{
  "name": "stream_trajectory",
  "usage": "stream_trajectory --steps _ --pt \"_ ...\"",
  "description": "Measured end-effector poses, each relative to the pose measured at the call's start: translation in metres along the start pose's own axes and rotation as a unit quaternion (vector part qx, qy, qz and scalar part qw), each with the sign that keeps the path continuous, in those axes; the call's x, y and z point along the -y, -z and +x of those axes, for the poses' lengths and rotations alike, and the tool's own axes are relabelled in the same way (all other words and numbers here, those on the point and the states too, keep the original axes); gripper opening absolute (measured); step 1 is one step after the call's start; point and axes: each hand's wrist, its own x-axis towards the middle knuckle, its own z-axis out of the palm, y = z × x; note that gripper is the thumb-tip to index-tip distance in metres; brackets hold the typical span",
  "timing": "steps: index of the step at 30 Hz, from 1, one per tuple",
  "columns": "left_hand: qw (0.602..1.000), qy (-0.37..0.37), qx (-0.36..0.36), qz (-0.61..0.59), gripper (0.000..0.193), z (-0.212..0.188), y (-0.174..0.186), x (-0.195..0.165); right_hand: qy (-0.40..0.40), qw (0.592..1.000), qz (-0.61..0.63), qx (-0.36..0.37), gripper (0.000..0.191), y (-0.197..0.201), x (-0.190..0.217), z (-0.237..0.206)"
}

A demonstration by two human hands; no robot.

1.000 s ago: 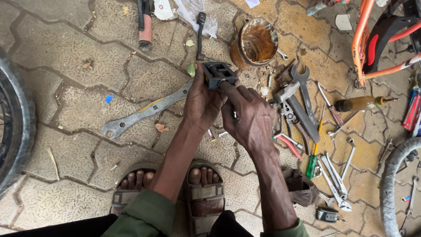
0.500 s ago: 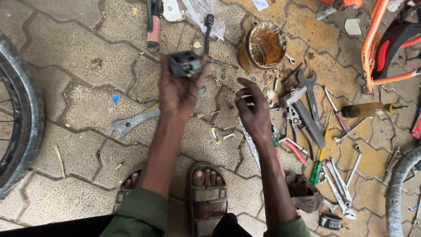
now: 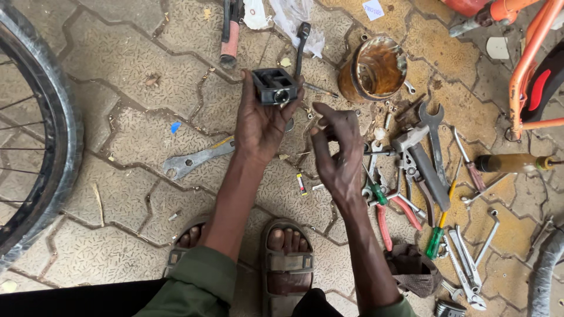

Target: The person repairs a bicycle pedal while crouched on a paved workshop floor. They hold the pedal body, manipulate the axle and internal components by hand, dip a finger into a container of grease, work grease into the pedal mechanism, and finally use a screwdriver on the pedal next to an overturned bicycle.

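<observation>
Left hand [image 3: 261, 120] grips a black pedal [image 3: 274, 86] by its fingertips, raised above the paving. Right hand [image 3: 338, 149] is just beside it, apart from the pedal, fingers loosely curled with thumb and forefinger near each other; can't tell if it pinches anything. Wrench [image 3: 197, 158] lies on the ground under the left wrist. Rusty can [image 3: 376, 67] and tool pile [image 3: 429, 176] sit to the right. Wheel [image 3: 35, 135] at far left.

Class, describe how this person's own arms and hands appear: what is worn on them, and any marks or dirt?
Both forearms are bare, with olive-green sleeves pushed up near the elbows. The left hand and right hand wear no gloves; no rings or watch can be seen. The fingers look smudged with dark grime or grease.
</observation>
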Motion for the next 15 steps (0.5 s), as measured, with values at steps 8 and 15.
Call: stream_trajectory --steps 8,15 --pt "0.999 0.019 -0.003 0.049 0.062 -0.005 -0.013 0.012 0.075 0.991 -0.109 0.035 0.043 0.009 0.041 0.007" --pt "0.999 0.027 -0.012 0.043 0.063 -0.007 -0.012 0.017 0.101 0.981 -0.158 0.052 0.042 0.012 0.047 0.012"
